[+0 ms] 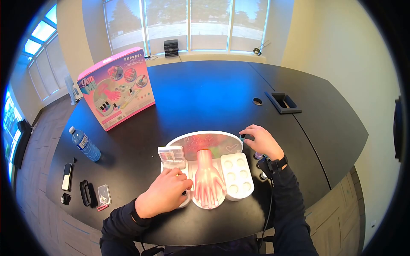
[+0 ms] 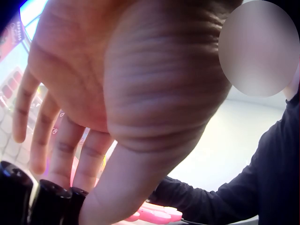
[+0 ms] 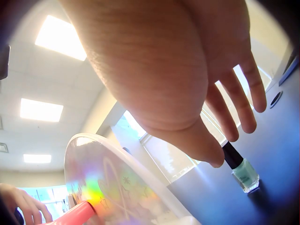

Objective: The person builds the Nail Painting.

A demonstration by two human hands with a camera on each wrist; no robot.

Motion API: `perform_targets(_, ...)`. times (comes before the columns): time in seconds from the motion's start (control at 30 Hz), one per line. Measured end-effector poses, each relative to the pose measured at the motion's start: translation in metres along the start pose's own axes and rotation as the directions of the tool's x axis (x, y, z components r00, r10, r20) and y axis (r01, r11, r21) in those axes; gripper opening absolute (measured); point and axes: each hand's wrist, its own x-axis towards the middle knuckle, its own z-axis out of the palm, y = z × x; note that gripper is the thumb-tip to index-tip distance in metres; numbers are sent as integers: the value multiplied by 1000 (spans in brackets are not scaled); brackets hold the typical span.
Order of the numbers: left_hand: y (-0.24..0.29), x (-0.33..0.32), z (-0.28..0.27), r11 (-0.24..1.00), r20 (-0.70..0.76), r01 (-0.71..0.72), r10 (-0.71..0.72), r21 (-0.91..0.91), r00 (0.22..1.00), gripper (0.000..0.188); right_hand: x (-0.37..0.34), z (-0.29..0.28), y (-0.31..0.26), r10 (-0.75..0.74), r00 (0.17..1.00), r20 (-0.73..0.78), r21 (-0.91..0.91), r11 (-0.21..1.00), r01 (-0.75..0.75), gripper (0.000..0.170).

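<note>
My right hand [image 1: 262,141] reaches past the right edge of a shiny upright panel [image 1: 192,141]. Its thumb and fingertips pinch the black cap of a mint-green nail polish bottle [image 3: 245,176]. Over the left side of the white manicure stand, my left hand [image 1: 166,192] has its thumb and index finger around one of several black bottle caps [image 2: 52,194]; the glass below is hidden. A pink model hand [image 1: 207,183] lies palm down between both hands. To its right is a white tray [image 1: 225,186] with round wells. Behind my left fingers stands a raised clear-lidded case [image 1: 172,155].
More nail polish bottles [image 1: 258,155] stand beside my right wrist. A large pink box [image 1: 117,91] and a water bottle [image 1: 85,144] stand to the left. Nearer lie a black tray-like object [image 1: 88,193] and a small clear case [image 1: 104,195]. A socket box [image 1: 284,102] is set in the table.
</note>
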Motion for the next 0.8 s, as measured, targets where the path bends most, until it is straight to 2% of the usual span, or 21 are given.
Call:
perform_targets(0.2,4,-3,-6,1000,-23,-7,6,-5,1000,26,2,6,6,-48,999,-12,-16,999,47,32)
perform_targets(0.27,4,-3,-9,998,-79,-58,59,19,995,28,2,5,5,-45,999,-5,-24,999,45,31)
perform_targets(0.4,12,-1,-18,999,-130,-41,40,-5,991,27,2,8,8,-49,999,-10,-32,998,48,31)
perform_targets(0.5,15,3,-23,997,-206,-39,24,-69,978,26,3,8,10,-79,996,-38,-47,996,77,30)
perform_targets(0.57,18,6,-24,991,-331,-56,12,-122,943,26,3,6,10,-76,996,-42,-52,996,73,29)
perform_targets(0.8,22,6,-28,987,-447,-85,15,-138,894,27,0,-13,9,-70,990,-125,-55,996,64,27)
